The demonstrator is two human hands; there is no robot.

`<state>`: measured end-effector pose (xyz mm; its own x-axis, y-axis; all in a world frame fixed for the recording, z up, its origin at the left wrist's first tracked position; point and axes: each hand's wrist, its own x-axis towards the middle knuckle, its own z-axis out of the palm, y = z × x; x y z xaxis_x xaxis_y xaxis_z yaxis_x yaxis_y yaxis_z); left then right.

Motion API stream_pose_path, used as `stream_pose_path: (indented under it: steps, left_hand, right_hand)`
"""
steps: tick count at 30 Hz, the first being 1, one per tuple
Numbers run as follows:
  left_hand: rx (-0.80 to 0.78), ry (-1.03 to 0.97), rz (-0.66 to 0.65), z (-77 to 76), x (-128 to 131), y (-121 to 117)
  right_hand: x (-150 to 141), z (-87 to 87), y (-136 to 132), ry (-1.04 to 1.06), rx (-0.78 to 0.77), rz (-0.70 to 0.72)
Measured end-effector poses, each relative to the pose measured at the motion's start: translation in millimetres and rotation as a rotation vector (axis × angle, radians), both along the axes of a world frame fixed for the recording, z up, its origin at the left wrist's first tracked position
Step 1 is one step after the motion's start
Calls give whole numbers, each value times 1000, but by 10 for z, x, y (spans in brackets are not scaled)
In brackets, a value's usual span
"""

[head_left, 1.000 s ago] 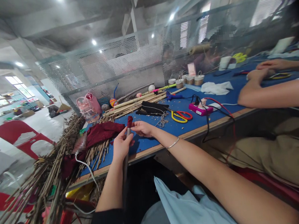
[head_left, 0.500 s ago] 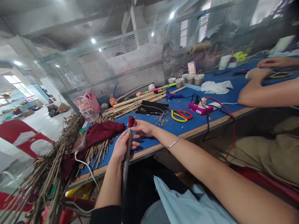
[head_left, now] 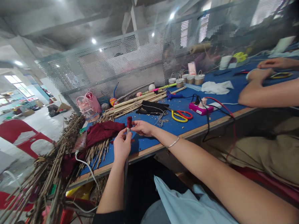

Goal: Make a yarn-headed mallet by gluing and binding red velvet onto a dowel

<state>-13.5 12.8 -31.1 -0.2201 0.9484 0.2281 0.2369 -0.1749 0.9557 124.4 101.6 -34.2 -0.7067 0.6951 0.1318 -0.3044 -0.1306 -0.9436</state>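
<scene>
My left hand [head_left: 122, 143] is wrapped round a thin grey-brown stick [head_left: 128, 129] near its top, and the rest of it hangs down over my lap, blurred. A small piece of dark red cloth [head_left: 129, 121] sits on the tip of the stick, bunched upright. From the right, my right hand [head_left: 142, 128] pinches at the base of this red piece, thumb and forefinger together. A larger dark red cloth [head_left: 102, 131] lies just left of my hands on the blue tabletop [head_left: 151, 143].
Dry stalks [head_left: 49, 170] pile up at the left table edge. Scissors [head_left: 181, 115], a black cloth [head_left: 151, 107], a purple glue gun [head_left: 173, 95] and a magenta power strip [head_left: 200, 108] lie ahead and right. A co-worker's arms [head_left: 268, 89] rest at the far right.
My left fingers, stretched out beside the stick before, have closed round it. The red piece now stands more upright and narrower. My right hand has barely moved.
</scene>
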Motion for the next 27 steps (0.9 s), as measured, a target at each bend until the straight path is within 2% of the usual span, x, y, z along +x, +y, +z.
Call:
stream_pose_path:
  steps: [10, 13, 18, 20, 23, 27]
  left_hand:
    - [-48, -68, -154, 18, 5, 2]
    - [-7, -24, -84, 24, 17, -24]
    - [157, 163, 190, 44, 61, -118]
    - [176, 212, 247, 46, 61, -136]
    - [155, 212, 251, 34, 29, -121]
    - [110, 193, 179, 6, -16, -62]
  right_hand:
    - [2, 14, -23, 1, 13, -31]
    - [3, 5, -14, -2, 19, -27]
    - [-1, -7, -4, -2, 33, -32]
    - [-9, -8, -1, -3, 34, -36]
    - [-19, -10, 8, -9, 31, -40]
    - [-14, -14, 17, -15, 18, -37]
